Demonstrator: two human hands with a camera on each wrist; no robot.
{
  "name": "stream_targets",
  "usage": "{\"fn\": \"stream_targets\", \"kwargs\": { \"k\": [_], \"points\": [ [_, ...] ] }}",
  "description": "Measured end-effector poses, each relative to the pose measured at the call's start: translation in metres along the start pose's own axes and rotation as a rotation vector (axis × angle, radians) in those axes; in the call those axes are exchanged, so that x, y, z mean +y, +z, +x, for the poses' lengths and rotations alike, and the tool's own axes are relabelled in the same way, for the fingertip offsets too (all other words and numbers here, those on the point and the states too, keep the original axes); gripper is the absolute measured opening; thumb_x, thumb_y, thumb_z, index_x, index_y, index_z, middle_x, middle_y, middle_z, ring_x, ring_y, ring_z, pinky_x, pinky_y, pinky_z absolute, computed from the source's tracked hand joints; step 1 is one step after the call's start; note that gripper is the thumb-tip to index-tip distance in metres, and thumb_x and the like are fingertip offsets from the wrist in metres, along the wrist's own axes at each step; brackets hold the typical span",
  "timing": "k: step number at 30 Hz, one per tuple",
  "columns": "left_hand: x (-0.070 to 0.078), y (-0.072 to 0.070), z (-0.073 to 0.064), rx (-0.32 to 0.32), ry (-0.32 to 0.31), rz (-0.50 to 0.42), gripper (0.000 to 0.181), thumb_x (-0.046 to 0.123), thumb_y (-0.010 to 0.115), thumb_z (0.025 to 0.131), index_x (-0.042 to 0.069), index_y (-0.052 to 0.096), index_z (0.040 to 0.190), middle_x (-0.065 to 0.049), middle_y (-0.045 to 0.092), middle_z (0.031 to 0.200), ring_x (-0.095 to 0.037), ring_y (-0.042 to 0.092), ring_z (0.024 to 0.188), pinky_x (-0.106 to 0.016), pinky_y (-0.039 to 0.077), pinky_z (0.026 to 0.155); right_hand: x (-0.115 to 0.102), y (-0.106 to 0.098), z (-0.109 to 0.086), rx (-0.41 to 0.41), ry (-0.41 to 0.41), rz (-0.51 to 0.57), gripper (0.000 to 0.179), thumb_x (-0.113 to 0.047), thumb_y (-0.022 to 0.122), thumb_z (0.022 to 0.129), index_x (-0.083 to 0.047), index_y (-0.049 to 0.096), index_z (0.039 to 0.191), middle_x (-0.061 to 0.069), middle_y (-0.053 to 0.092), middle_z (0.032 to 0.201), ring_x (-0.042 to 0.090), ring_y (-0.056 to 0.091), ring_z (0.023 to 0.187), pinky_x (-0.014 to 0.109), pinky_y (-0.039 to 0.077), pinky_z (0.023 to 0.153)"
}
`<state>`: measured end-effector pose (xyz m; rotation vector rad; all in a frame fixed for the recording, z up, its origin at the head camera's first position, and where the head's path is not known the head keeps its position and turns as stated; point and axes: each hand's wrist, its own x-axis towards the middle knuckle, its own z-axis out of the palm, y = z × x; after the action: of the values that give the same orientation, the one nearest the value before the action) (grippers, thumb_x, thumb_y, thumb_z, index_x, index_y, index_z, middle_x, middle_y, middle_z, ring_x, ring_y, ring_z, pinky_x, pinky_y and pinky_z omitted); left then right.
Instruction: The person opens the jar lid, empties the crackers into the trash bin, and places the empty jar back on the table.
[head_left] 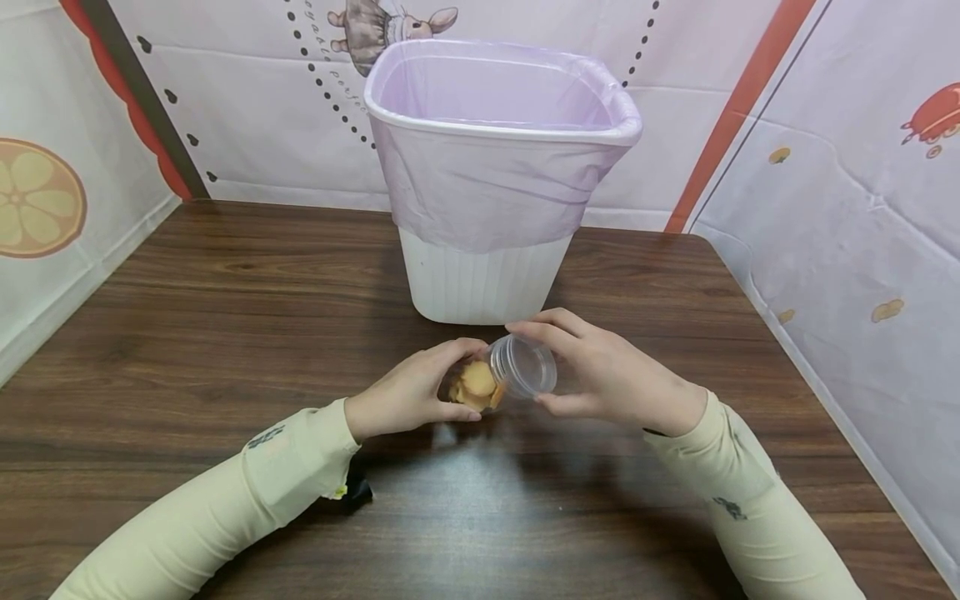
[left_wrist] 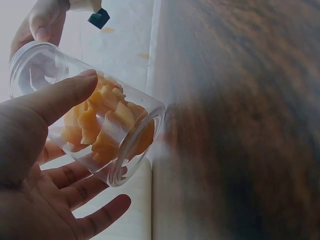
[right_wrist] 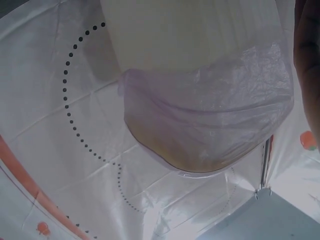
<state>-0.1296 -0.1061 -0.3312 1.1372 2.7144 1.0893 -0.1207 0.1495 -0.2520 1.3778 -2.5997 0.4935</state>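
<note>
A clear plastic jar [left_wrist: 112, 125] with orange-yellow, chip-like pieces [head_left: 477, 382] in it is tilted just above the table in front of the bin. My left hand [head_left: 416, 387] grips its body, thumb along one side and fingers on the other. A clear round lid [head_left: 531, 367] is at the jar's right end. My right hand [head_left: 611, 375] holds this lid by its edge between thumb and fingers. From the left wrist, the right hand [left_wrist: 47, 25] shows behind the lid end. Only a dark edge of the right hand [right_wrist: 309, 65] enters the right wrist view.
Behind the hands stands a white bin [head_left: 483, 279] lined with a lilac plastic bag [head_left: 495, 196]. Dark wood-grain table [head_left: 225, 333] lies under everything. Printed white sheeting [head_left: 847, 217] hangs round the back and sides. Near the left sleeve is a small black object [head_left: 356, 493].
</note>
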Motion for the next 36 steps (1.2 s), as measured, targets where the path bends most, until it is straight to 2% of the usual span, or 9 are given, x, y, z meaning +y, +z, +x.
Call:
{"fn": "stream_targets", "kwargs": {
  "k": [15,20,30,36],
  "points": [
    [-0.002,0.000,0.001,0.021,0.010,-0.005,0.068,0.025,0.084,0.073,0.009,0.049,0.130,-0.001,0.061,0.120,-0.011,0.059,0.103,-0.036,0.050,0.092,0.007,0.001,0.002,-0.013,0.032,0.055,0.067,-0.022,0.076,0.078,-0.010,0.048,0.138,0.006,0.057,0.123,0.015,0.058,0.107,0.034,0.051,0.091],
    [-0.002,0.000,0.000,0.025,-0.010,-0.009,0.066,0.025,0.084,0.073,0.010,0.050,0.128,0.000,0.061,0.119,-0.010,0.059,0.102,-0.034,0.050,0.091,0.010,-0.001,0.002,-0.023,0.049,0.060,0.068,-0.023,0.075,0.079,-0.009,0.047,0.140,0.007,0.057,0.124,0.016,0.058,0.109,0.036,0.050,0.092],
    [-0.002,0.000,0.000,0.024,-0.064,-0.052,0.063,0.023,0.085,0.072,0.013,0.050,0.123,0.004,0.062,0.115,-0.009,0.058,0.097,-0.030,0.049,0.086,0.019,0.000,0.002,-0.002,0.096,0.050,0.066,-0.024,0.074,0.082,-0.007,0.047,0.139,0.007,0.059,0.119,0.015,0.061,0.101,0.035,0.052,0.088],
    [-0.001,0.000,0.000,0.024,-0.055,-0.062,0.063,0.022,0.085,0.071,0.013,0.050,0.123,0.003,0.063,0.116,-0.010,0.058,0.099,-0.032,0.049,0.087,0.024,0.000,0.001,0.003,0.111,0.024,0.067,-0.028,0.075,0.082,-0.006,0.047,0.139,0.008,0.059,0.117,0.016,0.060,0.100,0.036,0.051,0.089]
  ]
}}
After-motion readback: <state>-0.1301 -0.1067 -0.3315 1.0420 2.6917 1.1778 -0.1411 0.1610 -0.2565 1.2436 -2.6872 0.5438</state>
